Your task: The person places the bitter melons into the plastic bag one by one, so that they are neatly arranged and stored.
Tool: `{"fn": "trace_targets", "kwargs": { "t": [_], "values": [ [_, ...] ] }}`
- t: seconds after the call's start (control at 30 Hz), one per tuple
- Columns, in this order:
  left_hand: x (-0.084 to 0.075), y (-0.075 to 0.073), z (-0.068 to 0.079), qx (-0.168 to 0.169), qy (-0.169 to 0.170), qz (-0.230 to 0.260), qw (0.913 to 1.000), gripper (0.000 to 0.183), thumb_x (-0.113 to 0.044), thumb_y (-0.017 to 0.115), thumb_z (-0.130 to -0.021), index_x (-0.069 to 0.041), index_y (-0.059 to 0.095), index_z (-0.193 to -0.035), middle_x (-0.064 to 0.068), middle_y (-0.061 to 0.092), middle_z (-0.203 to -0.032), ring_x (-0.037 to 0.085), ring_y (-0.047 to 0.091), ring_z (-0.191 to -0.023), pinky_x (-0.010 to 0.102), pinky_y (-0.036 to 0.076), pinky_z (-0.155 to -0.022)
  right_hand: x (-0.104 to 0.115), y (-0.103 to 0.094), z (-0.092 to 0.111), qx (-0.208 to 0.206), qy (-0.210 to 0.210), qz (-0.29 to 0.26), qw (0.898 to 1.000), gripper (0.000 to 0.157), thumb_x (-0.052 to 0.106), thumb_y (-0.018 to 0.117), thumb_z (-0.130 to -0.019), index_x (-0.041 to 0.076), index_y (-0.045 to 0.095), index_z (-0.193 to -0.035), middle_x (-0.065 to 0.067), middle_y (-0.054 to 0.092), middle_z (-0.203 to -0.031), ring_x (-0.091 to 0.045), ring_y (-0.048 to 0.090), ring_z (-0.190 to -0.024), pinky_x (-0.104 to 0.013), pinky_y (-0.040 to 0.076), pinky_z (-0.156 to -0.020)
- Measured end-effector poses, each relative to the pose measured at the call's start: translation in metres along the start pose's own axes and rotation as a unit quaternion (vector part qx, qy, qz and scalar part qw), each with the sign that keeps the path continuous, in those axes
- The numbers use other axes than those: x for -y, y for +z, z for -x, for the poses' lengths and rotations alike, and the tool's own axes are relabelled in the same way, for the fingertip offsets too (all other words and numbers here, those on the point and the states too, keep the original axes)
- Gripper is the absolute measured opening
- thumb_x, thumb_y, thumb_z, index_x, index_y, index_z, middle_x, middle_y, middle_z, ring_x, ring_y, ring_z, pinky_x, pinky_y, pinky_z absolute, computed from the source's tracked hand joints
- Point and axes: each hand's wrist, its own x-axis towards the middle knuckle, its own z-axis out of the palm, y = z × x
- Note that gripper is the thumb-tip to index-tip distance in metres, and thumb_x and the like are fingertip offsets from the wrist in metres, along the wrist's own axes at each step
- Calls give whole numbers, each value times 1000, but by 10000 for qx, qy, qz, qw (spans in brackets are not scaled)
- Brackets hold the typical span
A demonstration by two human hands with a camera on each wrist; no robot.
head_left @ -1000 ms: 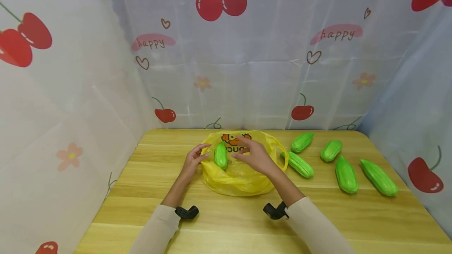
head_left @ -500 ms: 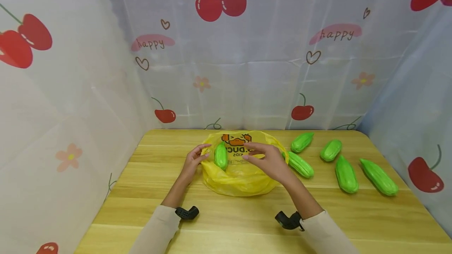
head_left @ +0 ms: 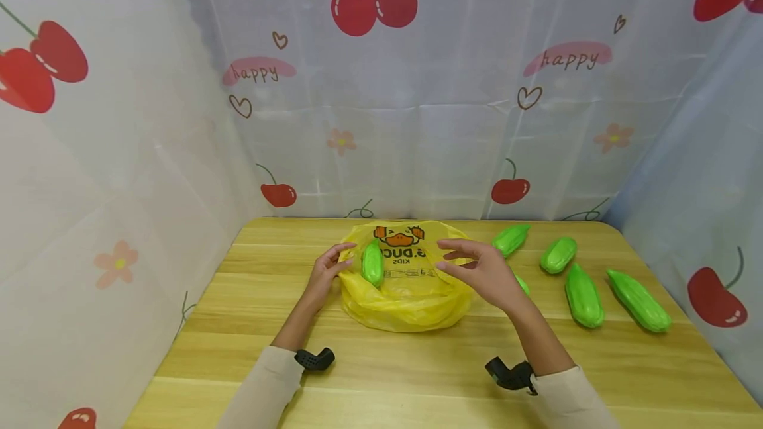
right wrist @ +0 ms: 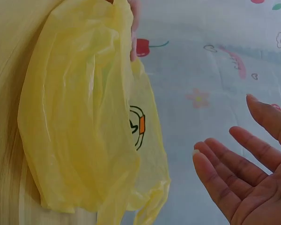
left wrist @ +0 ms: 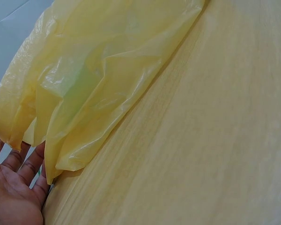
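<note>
A yellow plastic bag (head_left: 405,313) with a printed duck stands with its mouth spread on the table. Inside it, at the left, lies a bright green, ribbed, gourd-like vegetable (head_left: 373,263); its green shows faintly through the plastic in the left wrist view. My left hand (head_left: 327,270) holds the bag's left rim, and the left wrist view shows its fingers (left wrist: 30,164) at the plastic. Over the bag's right side is my right hand (head_left: 477,271), thumb and fingers spread apart with nothing between them. In the right wrist view that hand (right wrist: 253,173) is apart from the bag.
Several more green vegetables lie right of the bag: one (head_left: 511,239) at the back, one (head_left: 522,283) mostly behind my right hand, others (head_left: 584,296) farther right. The wooden table (head_left: 381,382) meets a cherry-print curtain (head_left: 417,118) at the back and sides.
My right hand has moved right from over the middle of the bag to its right side, still empty. It now covers part of the nearest vegetable. My left hand stays at the rim.
</note>
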Motion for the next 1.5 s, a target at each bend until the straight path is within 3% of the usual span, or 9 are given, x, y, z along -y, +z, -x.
{"fn": "trace_targets", "kwargs": {
  "t": [0.37, 0.57, 0.93, 1.17, 1.5],
  "values": [
    [0, 1, 1, -17, -50, -36, 10000, 40, -7, 60, -102, 3, 55, -141, 20, 49, -149, 31, 40, -142, 19, 42, -101, -19, -27, 2, -71, -34, -157, 9998, 49, 28, 76, -93, 9, 65, -137, -15, 66, -132, -27, 70, -107, -31, 59, -81],
    [0, 1, 0, -22, 37, -71, 10000, 40, -11, 62, -101, 1, 58, -139, 19, 52, -147, 30, 41, -142, 19, 41, -103, -23, -42, 6, -193, -96, -135, 9997, 47, 24, 74, -95, 9, 64, -138, -13, 65, -134, -22, 68, -110, -24, 56, -86],
    [-3, 2, 2, -19, -52, -56, 10000, 41, -11, 63, -101, 0, 58, -139, 17, 50, -149, 30, 40, -142, 20, 43, -99, -36, -57, 8, -227, -131, -66, 9996, 44, 23, 74, -95, 10, 65, -136, -15, 65, -134, -32, 65, -113, -23, 56, -85],
    [-3, 1, 2, -61, -23, -107, 9999, 40, -14, 65, -100, -3, 60, -139, 14, 53, -147, 25, 42, -140, 21, 43, -101, -42, -71, 9, -294, 63, 179, 9994, 45, 26, 73, -96, 11, 65, -137, -11, 66, -133, -29, 64, -115, -23, 54, -86],
    [-4, 1, 3, 118, -55, -97, 9999, 43, -8, 59, -103, 3, 53, -144, 19, 46, -153, 31, 35, -144, 19, 42, -101, -53, -88, 15, -410, 195, 312, 9985, 47, 27, 73, -96, 11, 63, -139, -13, 65, -134, -27, 65, -114, -23, 53, -86]
  ]
}}
